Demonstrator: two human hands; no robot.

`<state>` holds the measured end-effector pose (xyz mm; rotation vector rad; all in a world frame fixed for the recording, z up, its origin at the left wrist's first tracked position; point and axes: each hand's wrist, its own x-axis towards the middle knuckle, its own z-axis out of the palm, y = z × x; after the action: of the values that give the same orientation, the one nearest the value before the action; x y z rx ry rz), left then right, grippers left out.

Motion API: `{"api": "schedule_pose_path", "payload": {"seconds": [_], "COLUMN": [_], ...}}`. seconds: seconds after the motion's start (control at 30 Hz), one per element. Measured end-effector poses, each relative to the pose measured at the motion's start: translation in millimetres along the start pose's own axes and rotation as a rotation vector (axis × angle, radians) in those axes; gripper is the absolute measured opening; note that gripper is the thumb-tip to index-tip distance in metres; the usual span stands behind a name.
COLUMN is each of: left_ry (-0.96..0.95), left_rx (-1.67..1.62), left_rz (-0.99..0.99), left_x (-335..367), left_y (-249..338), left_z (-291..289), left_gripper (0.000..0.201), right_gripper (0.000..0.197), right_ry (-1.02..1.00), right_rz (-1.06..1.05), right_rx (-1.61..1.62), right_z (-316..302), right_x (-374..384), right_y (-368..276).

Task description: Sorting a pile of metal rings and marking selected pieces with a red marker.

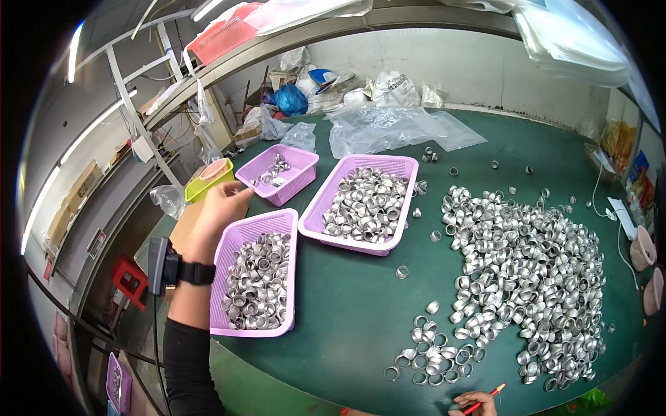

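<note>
My left hand (225, 202) is raised near the left side of a small purple basket (295, 177), fingers stretched toward it, and nothing shows in them. A few metal rings (276, 166) lie in that basket. Below the hand stands a purple basket (293, 277) full of silvery metal rings (257, 284). Only part of my right hand (477, 401) shows at the lower edge. Its fingers are closed round a red pen (494, 392), tilted with its tip up to the right. Just above it lies a loose cluster of metal rings (433, 357).
A third purple basket (411, 201) of rings stands at mid-table. A large heap of rings (534, 277) covers the right of the green table (347, 298). Clear plastic bags (381, 128) lie at the back. A yellow-green basket (196, 188) sits far left, and a shelf (416, 19) crosses overhead.
</note>
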<state>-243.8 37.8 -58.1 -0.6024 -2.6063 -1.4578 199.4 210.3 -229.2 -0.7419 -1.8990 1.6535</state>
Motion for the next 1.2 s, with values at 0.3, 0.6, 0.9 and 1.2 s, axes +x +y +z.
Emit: {"api": "schedule_pose_path", "payload": {"seconds": [0.3, 0.6, 0.9, 1.2], "left_ry": [-0.841, -0.753, -1.039, -0.645], "left_rx": [-0.151, 0.208, 0.123, 0.242], "left_rz": [-0.172, 0.296, 0.415, 0.388], "left_x": [-135.9, -251.8, -256.6, -251.7], "left_y": [22.7, -8.0, -6.0, -34.4], "left_z": [63.2, 150.8, 145.7, 144.2], "left_gripper": [0.021, 0.032, 0.029, 0.034], "right_gripper": [0.031, 0.026, 0.022, 0.027], "right_ry": [0.033, -0.089, -0.181, -0.225], "right_rz": [0.139, -0.180, -0.330, -0.459], "right_rx": [-0.052, -0.177, -0.485, -0.542], "right_z": [-13.9, 28.1, 41.6, 18.8], "right_x": [-6.1, 24.4, 38.3, 46.2], "right_y": [9.4, 0.9, 1.9, -19.3]}}
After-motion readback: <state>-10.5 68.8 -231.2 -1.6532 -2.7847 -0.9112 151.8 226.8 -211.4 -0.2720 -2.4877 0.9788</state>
